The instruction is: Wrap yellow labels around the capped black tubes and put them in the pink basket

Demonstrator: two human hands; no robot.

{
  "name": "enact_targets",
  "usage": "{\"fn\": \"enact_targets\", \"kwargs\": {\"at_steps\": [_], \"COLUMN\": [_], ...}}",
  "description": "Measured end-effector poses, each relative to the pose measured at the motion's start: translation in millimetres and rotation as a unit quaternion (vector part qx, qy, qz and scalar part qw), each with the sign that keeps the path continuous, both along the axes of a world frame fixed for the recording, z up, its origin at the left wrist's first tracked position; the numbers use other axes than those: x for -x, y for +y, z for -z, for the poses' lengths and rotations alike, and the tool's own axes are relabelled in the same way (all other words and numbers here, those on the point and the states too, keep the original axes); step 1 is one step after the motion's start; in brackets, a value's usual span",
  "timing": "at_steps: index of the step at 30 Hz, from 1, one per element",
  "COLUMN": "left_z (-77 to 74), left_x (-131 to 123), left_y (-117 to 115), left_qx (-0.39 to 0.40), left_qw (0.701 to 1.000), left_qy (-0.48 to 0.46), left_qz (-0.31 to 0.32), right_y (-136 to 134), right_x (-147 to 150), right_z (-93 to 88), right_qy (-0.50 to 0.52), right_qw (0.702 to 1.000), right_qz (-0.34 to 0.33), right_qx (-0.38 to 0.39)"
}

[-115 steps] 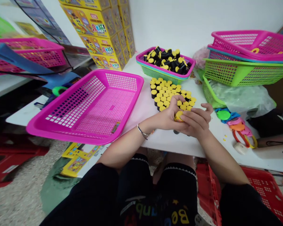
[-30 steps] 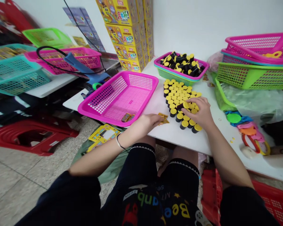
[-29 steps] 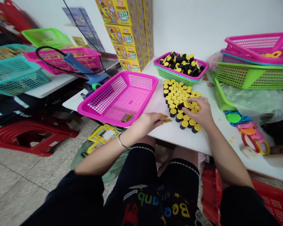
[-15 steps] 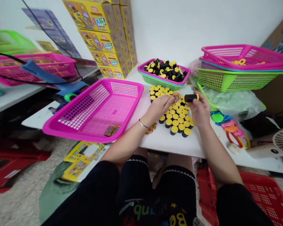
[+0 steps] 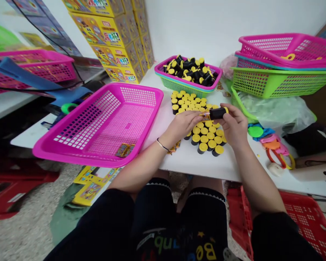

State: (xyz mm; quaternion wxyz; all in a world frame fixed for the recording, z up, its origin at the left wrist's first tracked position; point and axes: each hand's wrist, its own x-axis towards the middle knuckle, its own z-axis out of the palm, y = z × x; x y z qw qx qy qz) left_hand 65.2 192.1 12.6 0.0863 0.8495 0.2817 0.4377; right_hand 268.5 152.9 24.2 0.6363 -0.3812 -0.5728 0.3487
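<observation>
Black cylinder with yellow cap: I count one, and it is held in the air just above the white table, in front of the person. Its long axis lies almost level, across my view, and the yellow cap end points to the person's right.

Right hand: the arm comes forward from the right, bent at the elbow. The thumb and fingers pinch the cylinder around its body.

Left hand: the arm reaches in from the left, with a thin bracelet on the wrist. The fingers are pressed together and pinch a small yellow piece against the cylinder's left end. This piece is too small for me to tell its exact kind.

Upright cylinders: several dozen stand close together with yellow caps up, just below the hands. I cannot count them exactly.

Green basket: there is one, with a pink rim, behind the upright cylinders and full of loose cylinders.

Pink basket: there is one, left of the hands, with a small packet lying inside.

Stacked baskets: I count three at the right, green at the bottom.
</observation>
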Motion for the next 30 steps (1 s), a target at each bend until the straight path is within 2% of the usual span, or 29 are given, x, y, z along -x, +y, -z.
{"fn": "enact_targets", "kwargs": {"at_steps": [4, 8, 14, 19, 25, 30], "left_z": [-2.1, -2.3, 5.2, 10.6, 7.4, 0.9], "left_x": [-1.4, -6.7, -11.2, -14.4, -12.4, -8.3], "left_y": [-2.2, 0.6, 1.7, 0.8, -5.3, -8.0], "left_qx": [0.059, 0.061, 0.097, 0.103, 0.110, 0.115], "left_qw": [0.998, 0.995, 0.991, 0.986, 0.980, 0.979], "left_qy": [-0.013, -0.037, -0.094, -0.134, -0.165, -0.165], "left_qz": [0.016, 0.064, 0.016, 0.010, 0.000, 0.030], "right_y": [-2.2, -0.9, 5.3, 4.8, 3.4, 1.4], "right_x": [-5.0, -9.9, -4.4, 5.8, 4.3, -5.0], "right_z": [-3.9, -5.0, 0.3, 2.5, 2.4, -2.9], "right_qy": [-0.038, -0.071, 0.023, 0.093, 0.051, 0.009], "right_qw": [0.999, 0.997, 0.998, 0.992, 0.993, 0.995], "right_qz": [0.021, 0.031, -0.037, -0.043, -0.060, -0.056], "right_qx": [-0.022, -0.016, 0.042, 0.070, 0.092, 0.080]}}
